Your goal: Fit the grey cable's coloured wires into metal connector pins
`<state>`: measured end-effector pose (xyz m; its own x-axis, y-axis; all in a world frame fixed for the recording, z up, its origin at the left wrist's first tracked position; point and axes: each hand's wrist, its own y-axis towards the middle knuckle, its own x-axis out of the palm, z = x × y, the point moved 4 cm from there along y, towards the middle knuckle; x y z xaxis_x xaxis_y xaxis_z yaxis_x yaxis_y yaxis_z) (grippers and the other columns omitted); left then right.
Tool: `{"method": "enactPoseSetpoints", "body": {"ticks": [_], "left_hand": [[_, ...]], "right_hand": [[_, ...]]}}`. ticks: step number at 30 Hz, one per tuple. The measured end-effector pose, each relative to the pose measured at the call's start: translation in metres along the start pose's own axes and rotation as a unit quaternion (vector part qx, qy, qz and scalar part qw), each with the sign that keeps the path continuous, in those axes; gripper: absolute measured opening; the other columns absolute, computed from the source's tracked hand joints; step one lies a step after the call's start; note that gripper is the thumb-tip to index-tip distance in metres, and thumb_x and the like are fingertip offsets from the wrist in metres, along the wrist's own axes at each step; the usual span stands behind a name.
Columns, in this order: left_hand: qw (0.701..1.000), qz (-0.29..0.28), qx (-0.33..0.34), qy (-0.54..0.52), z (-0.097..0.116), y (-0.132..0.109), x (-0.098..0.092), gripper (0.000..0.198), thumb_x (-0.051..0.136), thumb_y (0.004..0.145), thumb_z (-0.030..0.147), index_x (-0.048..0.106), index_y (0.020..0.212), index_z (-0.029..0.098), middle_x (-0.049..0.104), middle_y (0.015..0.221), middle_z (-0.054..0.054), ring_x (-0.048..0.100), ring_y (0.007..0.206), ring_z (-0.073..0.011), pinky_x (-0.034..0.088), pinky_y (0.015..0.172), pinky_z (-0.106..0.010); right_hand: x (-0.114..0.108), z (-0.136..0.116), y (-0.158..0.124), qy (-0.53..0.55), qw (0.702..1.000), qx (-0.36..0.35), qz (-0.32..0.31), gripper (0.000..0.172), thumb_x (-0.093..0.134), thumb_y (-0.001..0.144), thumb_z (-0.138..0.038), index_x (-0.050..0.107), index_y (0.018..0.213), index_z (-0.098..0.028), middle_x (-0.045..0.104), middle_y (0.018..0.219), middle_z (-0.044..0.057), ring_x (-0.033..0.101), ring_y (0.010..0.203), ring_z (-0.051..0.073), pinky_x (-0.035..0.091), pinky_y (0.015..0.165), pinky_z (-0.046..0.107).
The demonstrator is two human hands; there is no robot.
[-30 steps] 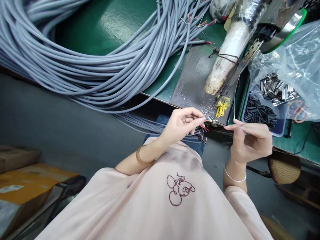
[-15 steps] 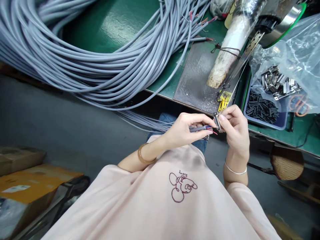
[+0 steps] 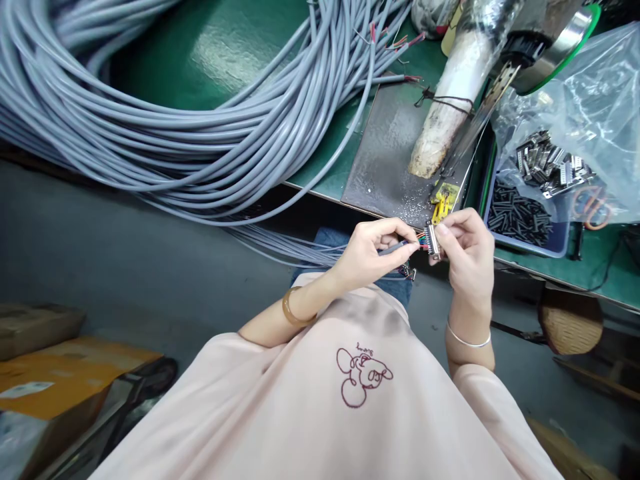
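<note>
My left hand [image 3: 373, 253] pinches the end of a grey cable, its thumb and forefinger at the thin coloured wires [image 3: 421, 241] that fan out of it. These wires reach the side of a small metal connector [image 3: 431, 241]. My right hand [image 3: 467, 250] grips that connector between thumb and fingers. Just beyond the hands, a yellow clip [image 3: 441, 208] lies at the front edge of a dark board [image 3: 383, 157]. Another small connector [image 3: 409, 272] hangs just below my left hand, over my lap.
A big coil of grey cables [image 3: 200, 143] covers the bench's left. A white wrapped tube [image 3: 443, 110] and metal strips stand over the board. On the right, a blue bin [image 3: 560, 247] holds black sleeves, beside bagged connectors [image 3: 550, 163] and orange-handled scissors [image 3: 593, 207].
The coloured wires now meet the connector, where one red wire stuck out past it before. My left hand's fingers have closed nearer the wires. The view has shifted slightly.
</note>
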<state>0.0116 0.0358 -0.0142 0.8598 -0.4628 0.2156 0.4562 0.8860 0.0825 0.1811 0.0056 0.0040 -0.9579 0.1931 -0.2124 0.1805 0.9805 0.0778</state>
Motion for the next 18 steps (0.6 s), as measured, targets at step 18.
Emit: {"method": "enactPoseSetpoints", "body": {"ticks": [18], "left_hand": [[0.988,0.062,-0.096,-0.106,-0.012,0.027,-0.004,0.023,0.077,0.080,0.025,0.056,0.077,0.016,0.060,0.066,0.004,0.044,0.039,0.0004,0.031,0.036,-0.014]], "right_hand": [[0.008,-0.004,-0.010,-0.224,0.940,-0.231,0.117,0.012,0.071,0.087,-0.013,0.064,0.090,-0.022,0.077,0.099,0.002,0.076,0.090,0.017,0.064,0.078,0.031]]}}
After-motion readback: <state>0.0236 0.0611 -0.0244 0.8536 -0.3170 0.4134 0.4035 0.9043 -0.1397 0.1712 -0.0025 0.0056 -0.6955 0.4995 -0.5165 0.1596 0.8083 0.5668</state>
